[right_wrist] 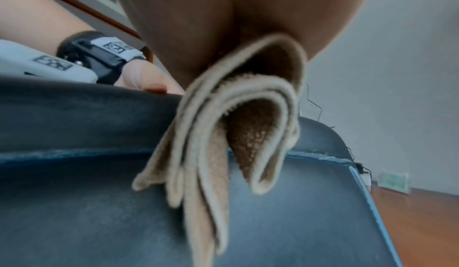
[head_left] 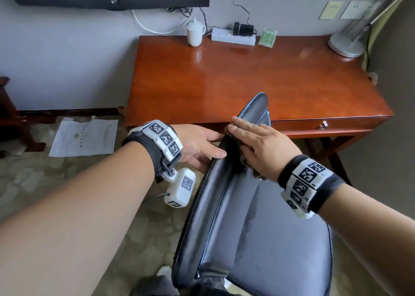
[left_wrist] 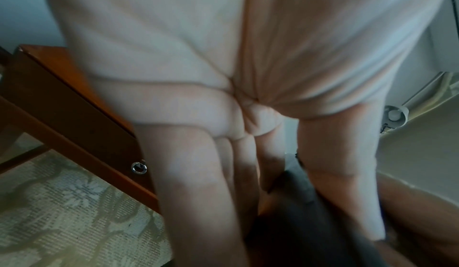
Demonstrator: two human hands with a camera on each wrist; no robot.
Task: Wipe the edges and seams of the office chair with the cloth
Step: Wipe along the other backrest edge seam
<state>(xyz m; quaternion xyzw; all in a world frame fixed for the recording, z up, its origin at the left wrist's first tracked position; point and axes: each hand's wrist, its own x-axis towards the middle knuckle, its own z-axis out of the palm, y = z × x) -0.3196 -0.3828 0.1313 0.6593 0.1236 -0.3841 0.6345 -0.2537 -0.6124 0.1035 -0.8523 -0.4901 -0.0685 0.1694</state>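
Observation:
The office chair is dark blue-grey leather with pale stitched seams, and its backrest stretches from me toward the desk. My left hand grips the backrest's left edge, thumb on top and the other fingers behind it. Across from it, my right hand lies with straight fingers over the same edge and presses a folded brown cloth against the leather. In the head view only a bit of the cloth peeks out under the right palm.
A red-brown wooden desk with a drawer knob stands just past the chair. It holds a white lidded mug, a power strip and a lamp base. A white paper bag lies on the patterned carpet at left.

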